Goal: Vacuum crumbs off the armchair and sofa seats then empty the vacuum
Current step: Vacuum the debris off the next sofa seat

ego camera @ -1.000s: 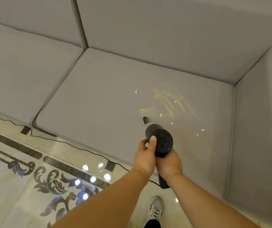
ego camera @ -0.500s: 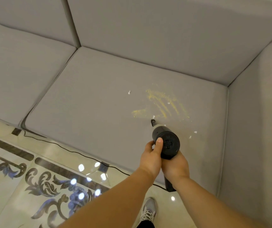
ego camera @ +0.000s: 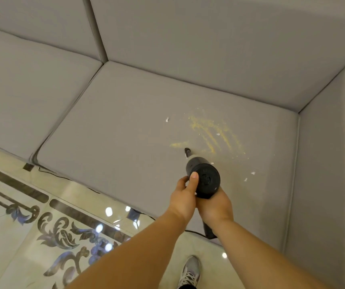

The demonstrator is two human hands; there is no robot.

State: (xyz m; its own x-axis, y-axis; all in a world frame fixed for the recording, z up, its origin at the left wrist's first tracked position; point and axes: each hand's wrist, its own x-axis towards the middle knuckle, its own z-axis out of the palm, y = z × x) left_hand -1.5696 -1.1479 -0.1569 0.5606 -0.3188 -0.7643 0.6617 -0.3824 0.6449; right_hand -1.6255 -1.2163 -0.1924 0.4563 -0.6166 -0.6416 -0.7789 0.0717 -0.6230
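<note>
left hand (ego camera: 185, 196) — fingers curled, thumb up | right hand (ego camera: 216, 206) — curled tight | both forearms extended

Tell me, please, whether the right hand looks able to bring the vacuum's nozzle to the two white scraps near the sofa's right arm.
Probably yes. The right hand has a grip on the vacuum, and the white scraps lie on bare seat cushion just right of it, with nothing between.

The seat cushion (ego camera: 125, 132) occupies frame centre. Crumbs (ego camera: 211, 132) lie on it right of centre. The vacuum (ego camera: 203, 176) sits below the crumbs, nozzle tip beside them. The floor (ego camera: 11, 236) fills the lower left; a shoe (ego camera: 189, 272) stands at bottom centre.
</note>
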